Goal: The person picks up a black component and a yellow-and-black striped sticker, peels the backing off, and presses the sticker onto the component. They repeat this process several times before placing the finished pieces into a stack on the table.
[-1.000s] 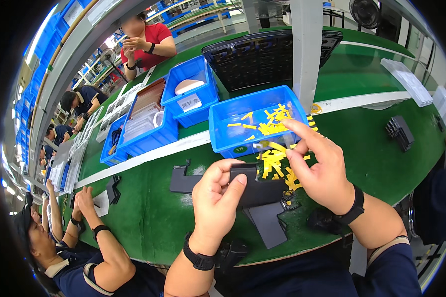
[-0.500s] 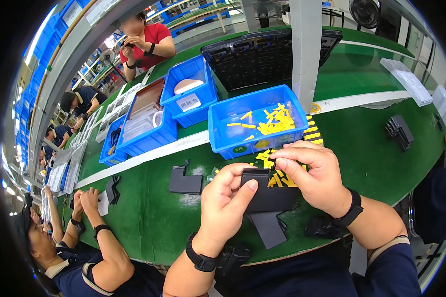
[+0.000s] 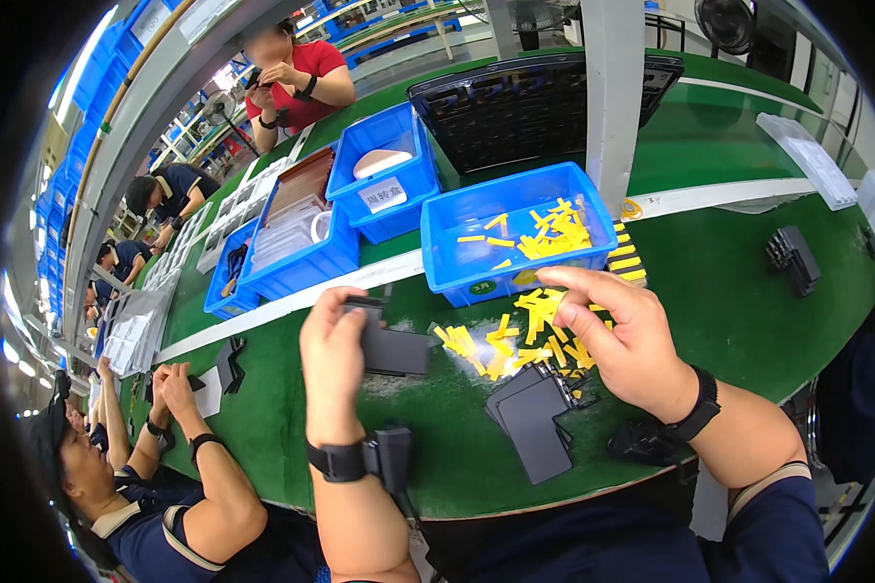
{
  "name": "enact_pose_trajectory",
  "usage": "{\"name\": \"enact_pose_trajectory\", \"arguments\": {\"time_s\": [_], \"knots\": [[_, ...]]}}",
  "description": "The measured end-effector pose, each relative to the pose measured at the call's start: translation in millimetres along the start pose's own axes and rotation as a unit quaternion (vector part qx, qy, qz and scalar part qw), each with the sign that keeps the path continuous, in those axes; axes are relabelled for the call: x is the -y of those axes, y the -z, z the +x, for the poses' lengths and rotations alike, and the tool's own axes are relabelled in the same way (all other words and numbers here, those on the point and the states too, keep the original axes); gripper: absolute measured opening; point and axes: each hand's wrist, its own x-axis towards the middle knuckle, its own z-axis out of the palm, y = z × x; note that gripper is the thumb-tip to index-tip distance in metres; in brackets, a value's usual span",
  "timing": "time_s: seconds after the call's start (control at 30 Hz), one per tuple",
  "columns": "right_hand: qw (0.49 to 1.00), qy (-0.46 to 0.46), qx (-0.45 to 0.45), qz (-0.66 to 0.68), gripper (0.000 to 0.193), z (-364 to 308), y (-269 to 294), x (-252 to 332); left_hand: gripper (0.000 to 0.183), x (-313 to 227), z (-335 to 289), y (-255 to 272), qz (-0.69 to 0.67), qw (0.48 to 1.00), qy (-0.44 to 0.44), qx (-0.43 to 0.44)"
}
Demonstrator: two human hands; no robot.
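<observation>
My left hand [image 3: 332, 355], slightly blurred, is closed on a flat black L-shaped piece [image 3: 367, 309] at the left of the work area. That piece is right over a small stack of similar black pieces [image 3: 399, 353]; I cannot tell whether it touches them. My right hand [image 3: 620, 335] hovers above loose yellow strips [image 3: 544, 316], its thumb and forefinger apart with nothing visible between them. Below it, more black L-shaped pieces [image 3: 535, 428] lie fanned on the green table [image 3: 437, 476].
A blue bin [image 3: 436, 257] with yellow strips stands behind the hands, beside a grey post [image 3: 612, 107]. More blue bins [image 3: 384, 209] stand to the left. Black pieces [image 3: 795, 260] sit at the right. A co-worker's hands [image 3: 173, 387] work at the left; another person sits across.
My left hand has carried the black piece leftward to the stack, away from my right hand. The right fingers have come apart from their pinch. The fanned pieces and yellow strips now show more fully.
</observation>
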Motion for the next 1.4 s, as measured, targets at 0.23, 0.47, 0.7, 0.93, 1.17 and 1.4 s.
{"name": "enact_pose_trajectory", "arguments": {"time_s": [0.23, 0.47, 0.7, 0.93, 1.17, 1.4], "knots": [[0.998, -0.023, 0.061, 0.003, 0.046, -6, -4, 1, 0.037, -2, -7, -17, 0.223, 0.966, -0.078, -0.107], [0.990, -0.016, 0.128, -0.049, 0.060, -6, -8, 2, 0.014, -22, -45, -77, 0.176, 0.949, -0.201, 0.170], [0.934, 0.037, -0.096, -0.342, 0.027, 30, 45, -29, 0.021, -4, -37, -69, 0.432, 0.872, -0.220, 0.068], [0.880, -0.245, 0.071, -0.401, 0.027, 46, 81, -66, 0.022, -20, -42, -68, 0.324, 0.930, -0.124, 0.118], [0.886, -0.207, -0.001, -0.414, 0.020, 46, 83, -67, 0.015, -20, -41, -69, 0.227, 0.960, -0.132, 0.093], [0.968, -0.224, -0.005, 0.108, 0.017, 29, 40, -11, 0.024, -25, -51, -86, 0.081, 0.971, -0.187, 0.129]]}}
